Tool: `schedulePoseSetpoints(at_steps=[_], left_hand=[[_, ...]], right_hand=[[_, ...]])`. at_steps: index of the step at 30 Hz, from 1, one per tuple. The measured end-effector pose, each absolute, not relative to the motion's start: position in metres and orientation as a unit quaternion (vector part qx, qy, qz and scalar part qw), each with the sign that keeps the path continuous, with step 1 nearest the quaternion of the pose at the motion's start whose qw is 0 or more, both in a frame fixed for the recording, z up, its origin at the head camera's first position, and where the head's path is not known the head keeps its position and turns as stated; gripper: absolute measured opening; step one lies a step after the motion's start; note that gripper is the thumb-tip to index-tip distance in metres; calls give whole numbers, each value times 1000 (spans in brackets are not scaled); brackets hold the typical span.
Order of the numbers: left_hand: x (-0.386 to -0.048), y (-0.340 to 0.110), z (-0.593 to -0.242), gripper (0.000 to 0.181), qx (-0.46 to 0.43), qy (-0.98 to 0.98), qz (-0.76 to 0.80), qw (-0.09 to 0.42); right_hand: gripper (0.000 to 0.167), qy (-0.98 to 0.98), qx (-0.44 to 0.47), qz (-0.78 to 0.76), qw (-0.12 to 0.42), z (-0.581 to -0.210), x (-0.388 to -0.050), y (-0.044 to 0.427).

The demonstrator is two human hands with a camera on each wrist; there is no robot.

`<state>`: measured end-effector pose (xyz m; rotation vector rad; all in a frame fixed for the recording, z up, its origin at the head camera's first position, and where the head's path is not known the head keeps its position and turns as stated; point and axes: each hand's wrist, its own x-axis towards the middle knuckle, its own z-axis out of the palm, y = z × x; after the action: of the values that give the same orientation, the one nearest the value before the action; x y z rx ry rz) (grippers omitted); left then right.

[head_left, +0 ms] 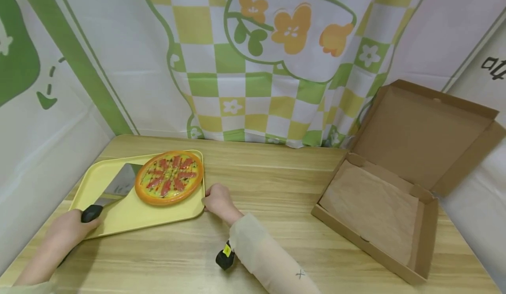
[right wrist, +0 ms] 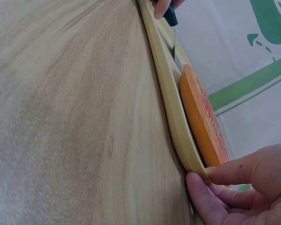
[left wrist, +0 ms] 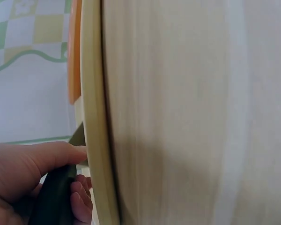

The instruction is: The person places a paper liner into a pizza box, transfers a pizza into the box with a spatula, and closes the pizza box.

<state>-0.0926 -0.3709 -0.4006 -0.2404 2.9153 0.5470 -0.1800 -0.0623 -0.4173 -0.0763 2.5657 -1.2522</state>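
A round toy-like pizza point(head_left: 169, 177) with an orange crust and red topping strips lies on a pale yellow tray point(head_left: 146, 215). My left hand point(head_left: 68, 231) grips the black handle of a metal spatula point(head_left: 121, 180) at the tray's front left. The broad blade lies over the tray, its tip close to the pizza's left edge; whether it reaches under the crust cannot be told. At the tray's right end, my right hand point(head_left: 220, 201) pinches the rim between thumb and fingers, as the right wrist view shows.
An open cardboard pizza box point(head_left: 371, 241) stands on the right of the wooden table point(head_left: 272, 188), brown paper point(head_left: 369, 201) lining its base and its lid raised. Patterned cloth point(head_left: 257, 83) hangs behind. A black device with a yellow label point(head_left: 225, 256) sits by my right wrist.
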Motion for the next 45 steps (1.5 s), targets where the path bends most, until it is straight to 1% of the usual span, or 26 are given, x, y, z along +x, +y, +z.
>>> schedulePoseSetpoints(at_steps=[4, 8, 12, 15, 19, 20, 23, 25, 30, 33, 37, 40, 45], left_hand=[[-88, -377, -405, 41, -79, 977, 187, 71], [-83, -382, -408, 33, -72, 978, 191, 47], [-81, -390, -408, 31, -65, 982, 176, 32], [-80, -397, -407, 37, -64, 982, 170, 45], [-79, -403, -409, 52, -75, 982, 162, 68], [-78, -405, -409, 55, -77, 981, 161, 69], [-75, -408, -409, 56, -82, 982, 159, 57], [-73, -410, -409, 48, -80, 983, 161, 43], [-70, -415, -406, 30, -95, 981, 161, 55], [-71, -419, -403, 34, -101, 982, 147, 61], [-70, -421, -401, 43, -89, 987, 130, 36], [-70, -420, -400, 42, -75, 989, 127, 25], [-71, -411, -399, 31, -59, 991, 121, 14]], right_hand=[[4, 888, -26, -435, 145, -417, -180, -63], [2, 891, -30, -432, 139, -416, -179, -62], [3, 894, -37, -426, 131, -417, -179, -62], [3, 895, -38, -424, 132, -417, -180, -63], [4, 897, -36, -420, 133, -418, -179, -63], [4, 898, -35, -419, 133, -418, -179, -64], [4, 898, -33, -418, 134, -418, -179, -64], [4, 898, -32, -418, 135, -418, -179, -64], [4, 898, -30, -418, 135, -417, -179, -64], [4, 898, -29, -419, 134, -417, -179, -64], [4, 899, -30, -416, 134, -416, -179, -64], [3, 899, -30, -415, 134, -416, -179, -65], [4, 899, -39, -416, 127, -416, -178, -64]])
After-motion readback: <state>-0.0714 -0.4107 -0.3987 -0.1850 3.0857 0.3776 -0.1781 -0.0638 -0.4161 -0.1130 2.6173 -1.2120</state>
